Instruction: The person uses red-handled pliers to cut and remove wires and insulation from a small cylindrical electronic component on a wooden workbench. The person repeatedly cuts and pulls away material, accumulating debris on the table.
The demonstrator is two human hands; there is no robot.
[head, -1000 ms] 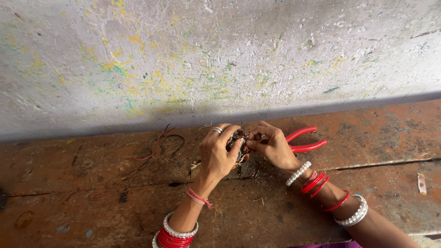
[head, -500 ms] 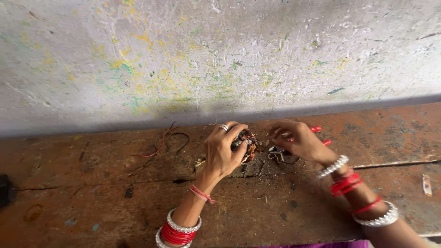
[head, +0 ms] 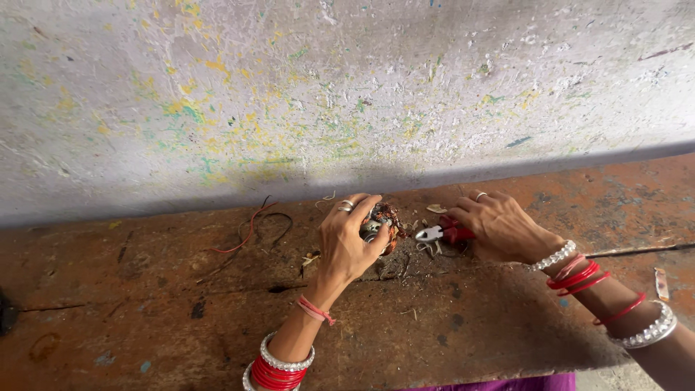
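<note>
My left hand (head: 350, 242) grips a small motor part wound with copper wire (head: 382, 221), holding it against the worn bench top (head: 145, 318). My right hand (head: 499, 228) rests on the bench to its right, fingers closed over the red handles of a pair of pliers (head: 443, 232). The pliers' metal jaws point left toward the coil and lie a little short of it. Both wrists carry red and white bangles.
A loose red wire (head: 246, 232) and a dark wire lie on the bench left of the hands. Wire scraps are scattered around the coil. A thin metal rod (head: 637, 250) lies at the right. A paint-speckled wall (head: 347, 94) rises right behind the bench.
My right hand has moved to the right, away from the coil, and lowered the pliers onto the bench. The left hand keeps hold of the coil in the same spot.
</note>
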